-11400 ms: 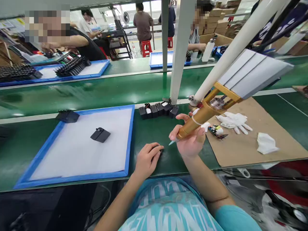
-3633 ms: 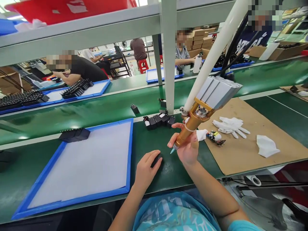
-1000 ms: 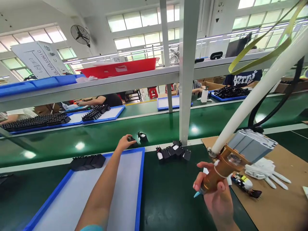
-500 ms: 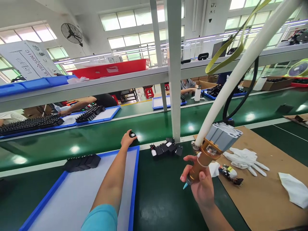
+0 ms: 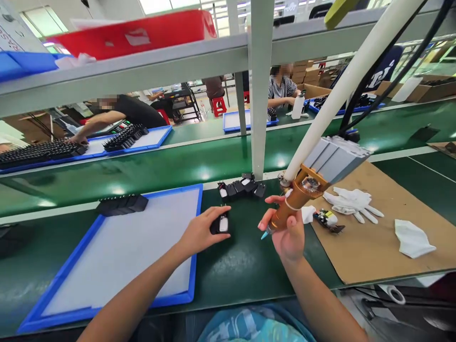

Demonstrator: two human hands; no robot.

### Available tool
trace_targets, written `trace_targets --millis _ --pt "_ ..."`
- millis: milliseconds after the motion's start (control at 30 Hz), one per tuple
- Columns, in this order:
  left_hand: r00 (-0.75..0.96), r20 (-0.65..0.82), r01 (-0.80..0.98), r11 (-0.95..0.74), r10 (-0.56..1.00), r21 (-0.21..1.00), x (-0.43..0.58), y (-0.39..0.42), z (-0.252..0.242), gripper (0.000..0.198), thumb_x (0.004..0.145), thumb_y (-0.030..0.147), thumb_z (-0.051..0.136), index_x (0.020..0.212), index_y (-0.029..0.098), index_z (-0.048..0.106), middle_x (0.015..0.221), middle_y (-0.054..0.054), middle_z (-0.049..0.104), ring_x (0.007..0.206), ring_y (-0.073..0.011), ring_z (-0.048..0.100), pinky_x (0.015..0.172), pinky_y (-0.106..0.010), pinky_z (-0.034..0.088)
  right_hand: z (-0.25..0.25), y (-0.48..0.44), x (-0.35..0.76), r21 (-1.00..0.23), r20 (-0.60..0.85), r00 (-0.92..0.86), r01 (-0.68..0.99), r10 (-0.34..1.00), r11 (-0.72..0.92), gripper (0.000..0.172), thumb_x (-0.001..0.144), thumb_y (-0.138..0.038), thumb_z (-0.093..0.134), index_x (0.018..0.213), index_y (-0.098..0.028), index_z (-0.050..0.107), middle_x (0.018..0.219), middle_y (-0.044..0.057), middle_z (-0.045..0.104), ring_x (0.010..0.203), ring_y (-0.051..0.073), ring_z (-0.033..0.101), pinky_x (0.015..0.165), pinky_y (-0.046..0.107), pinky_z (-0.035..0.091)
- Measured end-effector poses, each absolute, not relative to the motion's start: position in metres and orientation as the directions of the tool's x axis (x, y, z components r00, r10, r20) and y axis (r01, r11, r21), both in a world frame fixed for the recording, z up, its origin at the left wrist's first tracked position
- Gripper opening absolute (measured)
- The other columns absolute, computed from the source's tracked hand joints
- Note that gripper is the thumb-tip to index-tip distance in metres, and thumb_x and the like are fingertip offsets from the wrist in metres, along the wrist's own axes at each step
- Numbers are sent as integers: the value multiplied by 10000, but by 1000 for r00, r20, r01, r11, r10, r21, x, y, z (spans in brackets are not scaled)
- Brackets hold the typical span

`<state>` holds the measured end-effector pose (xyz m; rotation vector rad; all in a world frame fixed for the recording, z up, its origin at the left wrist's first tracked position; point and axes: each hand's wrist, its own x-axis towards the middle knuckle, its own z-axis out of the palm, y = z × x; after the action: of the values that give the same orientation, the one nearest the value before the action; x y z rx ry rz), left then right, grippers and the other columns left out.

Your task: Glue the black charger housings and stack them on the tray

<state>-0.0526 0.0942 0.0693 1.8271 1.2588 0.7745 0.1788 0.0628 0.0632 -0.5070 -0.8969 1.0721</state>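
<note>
My left hand (image 5: 199, 231) grips a small black plug-in power adapter housing (image 5: 215, 227) by its sides, with a white part showing in its open face. It is over the green bench, just right of the blue-rimmed tray (image 5: 198, 204). My right hand (image 5: 290, 232) is wrapped round an orange-brown dispensing gun (image 5: 285, 213) with a grey block on top and a blue nozzle tip (image 5: 264, 235) pointing down and left. The nozzle and the housing are apart. Several more black housings (image 5: 242, 188) lie in a cluster behind, at the foot of the post.
A row of black housings (image 5: 123, 205) stands on the tray's far left corner. Right of the gun, brown cardboard (image 5: 370, 237) carries white gloves (image 5: 352, 204), a circuit board (image 5: 327, 219) and a white cloth (image 5: 413, 238). A white pole (image 5: 342, 104) slants above; co-workers sit across the belt.
My left hand has come back from the belt toward me and to the right, bringing the black housing beside the gun. The head view has tilted down; my right hand still holds the gun.
</note>
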Motion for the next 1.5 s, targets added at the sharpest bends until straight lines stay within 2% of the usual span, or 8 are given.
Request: trace_targets --millis 300,567,700,1000,1133,1267,1400,1500 --pt "280 35 424 -157 959 892 -31 75 33 843 594 192 812 1365 312 494 1294 -68 570 1107 -250 595 1044 -405 404 61 64 178 -737 392 183 -525 901 427 304 843 -473 538 1065 -273 478 1054 26 596 521 105 616 510 297 483" --pt "226 -65 544 -70 972 836 -38 2 23 686 785 227 657 1417 323 409 1408 -29 532 1289 -222 506 1127 -395 335 63 60 177 -721 406 172 -543 898 430 324 834 -487 551 1075 -277 495 1052 19 597 522 101 617 503 291 494" --pt "155 -112 540 11 982 841 -34 -9 15 470 836 340 623 1297 302 545 1312 -27 612 1209 -232 570 1057 -398 425 62 60 176 -711 436 165 -539 885 451 322 839 -481 552 1078 -268 516 1047 16 593 516 96 617 499 290 498" --pt "17 -97 -66 98 995 993 -31 -10 -17 635 809 369 681 1372 258 409 1285 -115 610 1031 -218 666 924 -387 526 65 60 171 -692 435 189 -555 881 461 302 841 -469 558 1069 -278 506 1023 8 617 506 100 630 479 278 498" --pt "-60 22 179 -11 998 984 -29 -21 -22 319 885 366 574 1171 233 621 1330 -104 584 1157 -241 605 1003 -415 476 71 54 163 -672 401 195 -601 895 432 305 849 -463 554 1096 -309 463 1033 -5 628 482 95 625 441 256 489" --pt "34 138 496 -137 990 858 -27 -32 -22 451 808 335 678 1241 241 590 1306 -90 608 1222 -258 560 1060 -446 427 79 47 153 -691 347 115 -640 931 337 395 826 -544 562 1099 -263 506 1003 12 638 519 106 647 488 274 536" --pt "36 149 568 -143 988 810 -21 -32 -20 383 805 312 680 1166 207 604 1120 -80 700 1031 -238 667 926 -403 527 86 41 142 -672 329 22 -697 944 251 399 830 -569 553 1051 -237 542 922 0 650 567 114 665 652 353 603" --pt "22 160 553 -145 987 821 -15 -30 -11 384 831 311 651 1193 202 579 1085 -73 711 969 -216 687 858 -354 554 88 38 134 -637 345 12 -732 939 243 400 839 -575 535 1073 -251 521 913 -3 653 473 83 606 506 290 572"
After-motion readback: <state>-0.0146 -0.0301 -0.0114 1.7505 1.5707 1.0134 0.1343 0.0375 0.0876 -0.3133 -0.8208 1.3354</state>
